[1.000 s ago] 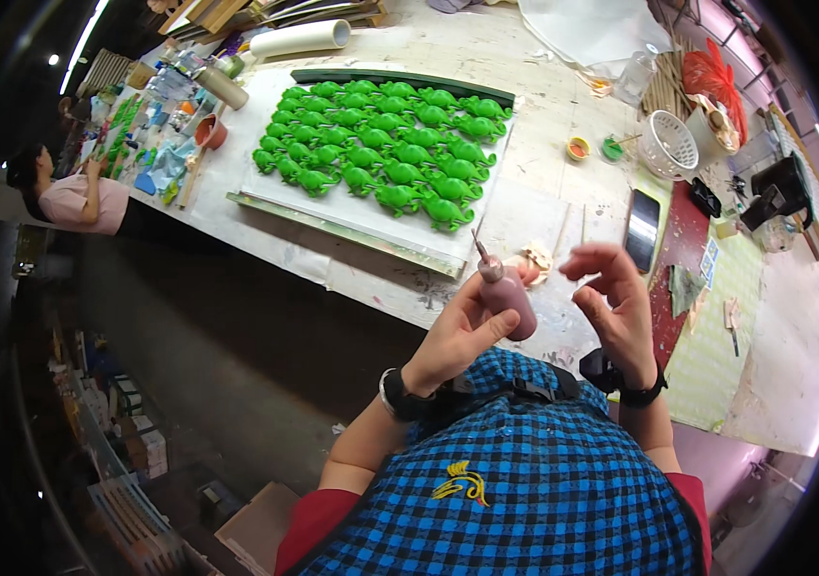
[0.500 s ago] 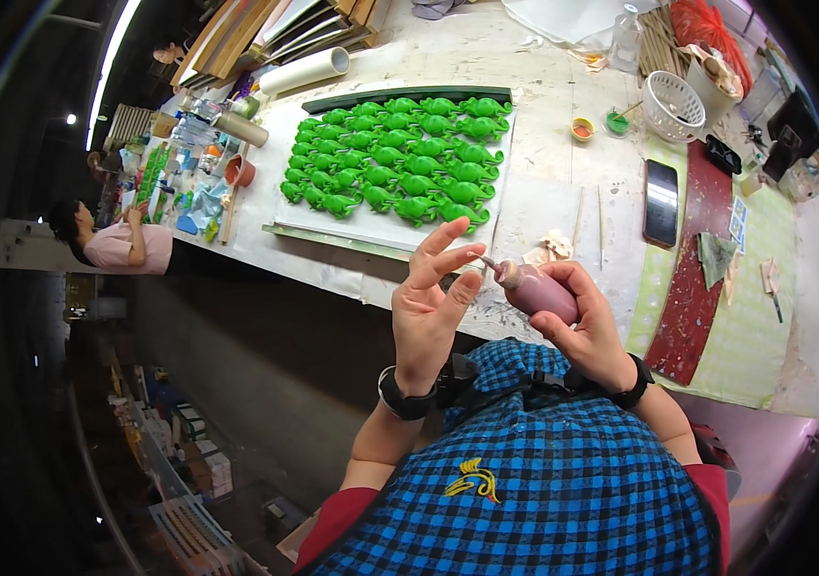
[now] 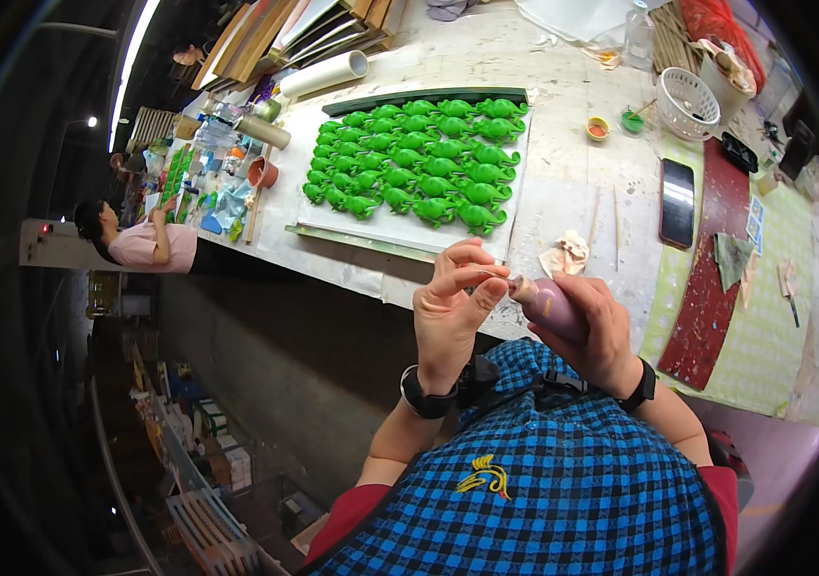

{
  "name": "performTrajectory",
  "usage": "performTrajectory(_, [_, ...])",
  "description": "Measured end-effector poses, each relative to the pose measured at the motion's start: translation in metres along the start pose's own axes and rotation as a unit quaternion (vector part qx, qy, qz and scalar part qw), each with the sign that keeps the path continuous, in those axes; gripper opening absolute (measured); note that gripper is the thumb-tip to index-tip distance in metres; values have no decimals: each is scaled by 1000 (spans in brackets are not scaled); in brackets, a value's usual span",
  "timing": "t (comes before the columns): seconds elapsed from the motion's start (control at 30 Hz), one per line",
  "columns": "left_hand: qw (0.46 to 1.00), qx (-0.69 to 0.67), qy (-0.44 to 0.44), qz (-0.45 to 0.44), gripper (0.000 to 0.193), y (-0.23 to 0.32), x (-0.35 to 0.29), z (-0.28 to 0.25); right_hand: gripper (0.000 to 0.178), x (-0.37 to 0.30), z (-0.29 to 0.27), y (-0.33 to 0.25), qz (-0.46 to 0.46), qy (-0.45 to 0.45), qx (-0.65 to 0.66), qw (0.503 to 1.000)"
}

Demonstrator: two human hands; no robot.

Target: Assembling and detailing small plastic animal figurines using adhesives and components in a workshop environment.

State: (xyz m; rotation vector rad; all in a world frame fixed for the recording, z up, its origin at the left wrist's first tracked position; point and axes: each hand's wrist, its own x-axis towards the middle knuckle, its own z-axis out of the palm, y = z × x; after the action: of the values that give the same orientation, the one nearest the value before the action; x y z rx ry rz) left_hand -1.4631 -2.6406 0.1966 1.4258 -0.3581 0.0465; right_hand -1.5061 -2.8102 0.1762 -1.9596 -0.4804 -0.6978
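Observation:
A small mauve squeeze bottle (image 3: 553, 307) is tilted in front of my chest, its narrow neck toward the left. My right hand (image 3: 603, 334) is wrapped around its body. At its thin metal nozzle (image 3: 511, 281), the thumb and fingers of my left hand (image 3: 448, 315) pinch together; the fingertips partly hide the tip. Beyond my hands, rows of glossy green chameleon-like figures (image 3: 400, 175) lie on a white sheet. A crumpled pale cloth (image 3: 565, 252) rests on the table just past the bottle.
Thin sticks (image 3: 617, 228), a phone (image 3: 677, 204) and small orange (image 3: 597, 129) and green (image 3: 632, 121) paint cups are to the right. A white basket (image 3: 688, 104) stands farther back. A long bar (image 3: 361, 242) edges the figures. Another person (image 3: 145, 245) works at far left.
My left fingers have curled from spread to pinched at the bottle's nozzle. The view has shifted, so the table and figures sit slightly farther right.

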Motion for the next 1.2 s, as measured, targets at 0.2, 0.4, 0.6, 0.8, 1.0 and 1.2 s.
performTrajectory(0.2, [999, -34, 20, -37, 16, 10, -2, 3, 61, -3, 6, -2, 32, -3, 54, 998])
performTrajectory(0.4, [999, -15, 20, -45, 14, 8, -4, 0, 61, -9, 8, -2, 100, -30, 112, 988])
performTrajectory(0.6, [999, -25, 12, -40, 16, 6, 0, 4, 61, -3, 0, -1, 105, -30, 101, 989])
performTrajectory(0.8, [992, -58, -18, -115, 44, -13, 19, -18, 57, -5, -20, -4, 212, 67, 95, 970])
performTrajectory(1.0, [929, 180, -212, -245, 34, -86, 17, -33, 50, -50, -50, 3, 301, 275, 98, 908])
performTrajectory(1.2, [878, 343, -280, -183, 31, -165, 12, -9, 45, -122, -98, -15, 337, 484, 178, 787])
